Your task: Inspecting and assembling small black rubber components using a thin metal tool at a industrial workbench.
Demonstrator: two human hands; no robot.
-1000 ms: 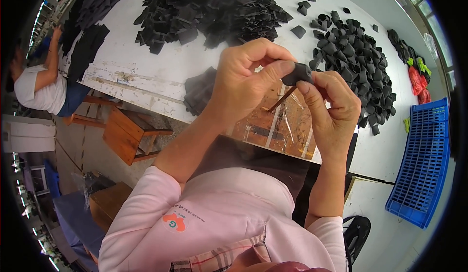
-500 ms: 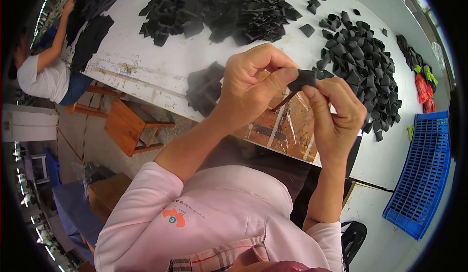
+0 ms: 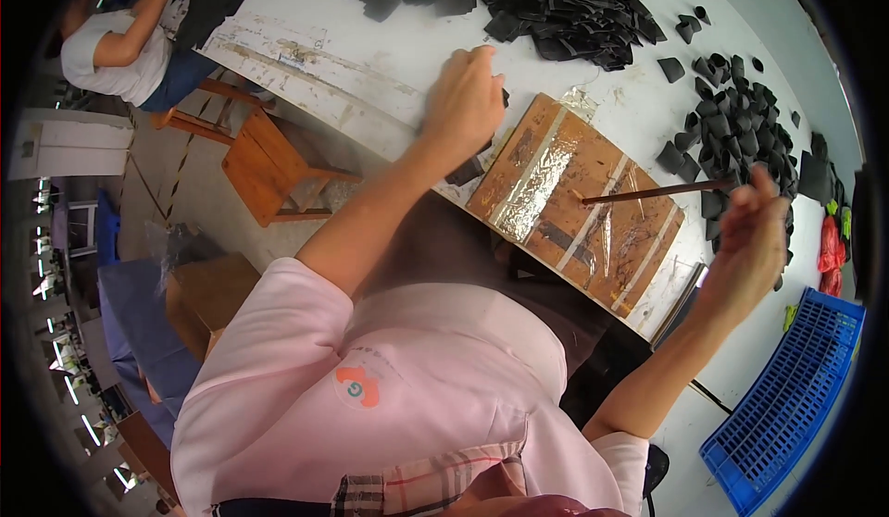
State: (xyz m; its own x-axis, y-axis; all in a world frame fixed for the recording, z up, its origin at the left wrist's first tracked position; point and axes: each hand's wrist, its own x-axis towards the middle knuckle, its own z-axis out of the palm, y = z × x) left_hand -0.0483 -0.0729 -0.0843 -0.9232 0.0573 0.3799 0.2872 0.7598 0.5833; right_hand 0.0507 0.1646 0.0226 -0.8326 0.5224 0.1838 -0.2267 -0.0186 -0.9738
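My left hand (image 3: pixel 463 105) is at the table's near edge, above flat black fabric-like pieces (image 3: pixel 468 171) that it mostly covers. Its fingers are curled together, and what they hold, if anything, is hidden. My right hand (image 3: pixel 748 244) is off to the right, beside a heap of small black rolled pieces (image 3: pixel 736 124). Slightly blurred, its fingers are apart and no piece shows in them. Between my hands lies a brown wooden board (image 3: pixel 565 170) with strips of clear tape. A thin brown stick (image 3: pixel 648 191) rises from the board, its far end near my right fingers.
A large heap of flat black pieces (image 3: pixel 574 12) covers the far part of the white table (image 3: pixel 361 49). A blue plastic crate (image 3: pixel 787 397) and a red bag (image 3: pixel 831 253) are at the right. On the left are a wooden stool (image 3: pixel 269 170) and another person (image 3: pixel 120 54).
My hands have parted from the black piece they held together over the board. The left went to the flat pieces, the right toward the rolled heap. The view has shifted, showing more board and the stick.
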